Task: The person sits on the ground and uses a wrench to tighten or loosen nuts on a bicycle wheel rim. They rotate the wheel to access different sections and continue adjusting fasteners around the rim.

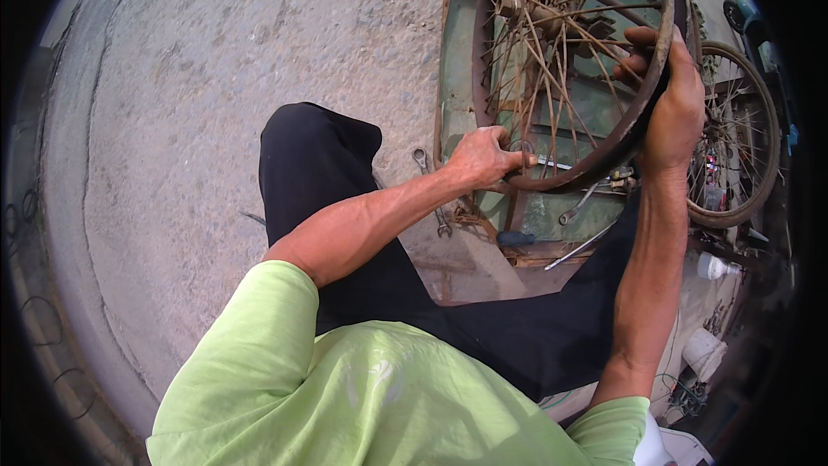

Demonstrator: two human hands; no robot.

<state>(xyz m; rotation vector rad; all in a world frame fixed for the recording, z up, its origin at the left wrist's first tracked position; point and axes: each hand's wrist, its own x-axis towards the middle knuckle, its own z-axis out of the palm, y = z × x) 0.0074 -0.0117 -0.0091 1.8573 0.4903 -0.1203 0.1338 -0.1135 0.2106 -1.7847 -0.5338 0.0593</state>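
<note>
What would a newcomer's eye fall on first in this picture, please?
Probably the rusty spoked wheel at upper right, gripped by the right hand, with the left hand at its lower left. Then likely the lime-green shirt across the bottom, and a second spoked wheel toward the right edge.

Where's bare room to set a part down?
Biggest: concrete left of the bent left knee. Smaller: concrete between that knee and the green panel, beyond the floor wrench. Crowded: just below the wheel, with another wrench, dark-handled tool, silver rod.
</note>
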